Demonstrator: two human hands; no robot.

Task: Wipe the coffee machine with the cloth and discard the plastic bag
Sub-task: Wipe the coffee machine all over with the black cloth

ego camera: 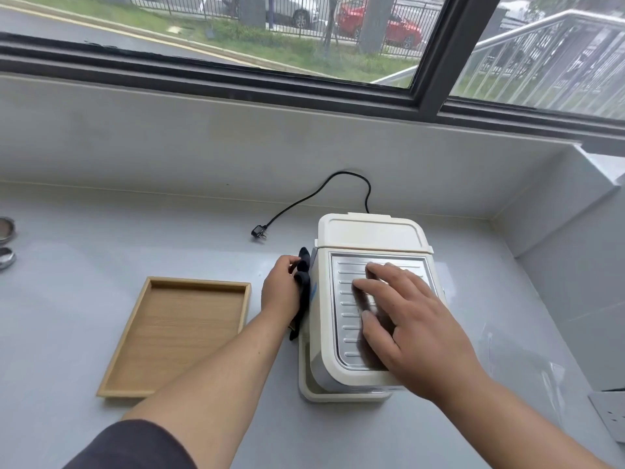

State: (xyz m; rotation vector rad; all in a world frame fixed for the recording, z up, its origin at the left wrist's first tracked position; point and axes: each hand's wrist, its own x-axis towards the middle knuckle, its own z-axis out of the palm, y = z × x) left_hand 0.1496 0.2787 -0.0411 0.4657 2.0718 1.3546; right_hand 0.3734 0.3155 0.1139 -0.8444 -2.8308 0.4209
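Note:
A cream coffee machine (pixel 368 233) with a ribbed metal top plate stands on the grey counter, right of centre. My right hand (pixel 409 319) lies flat on that plate, fingers spread, holding nothing. My left hand (pixel 282 287) grips a dark cloth (pixel 303 282) and presses it against the machine's left side wall. A clear plastic bag (pixel 527 374) lies crumpled on the counter to the right of the machine, hard to make out.
A wooden tray (pixel 176 333) sits left of the machine. The black power cord with its plug (pixel 259 231) lies unplugged behind. Two round metal pieces (pixel 5 243) rest at the far left edge. A wall socket plate (pixel 612 414) is at the lower right.

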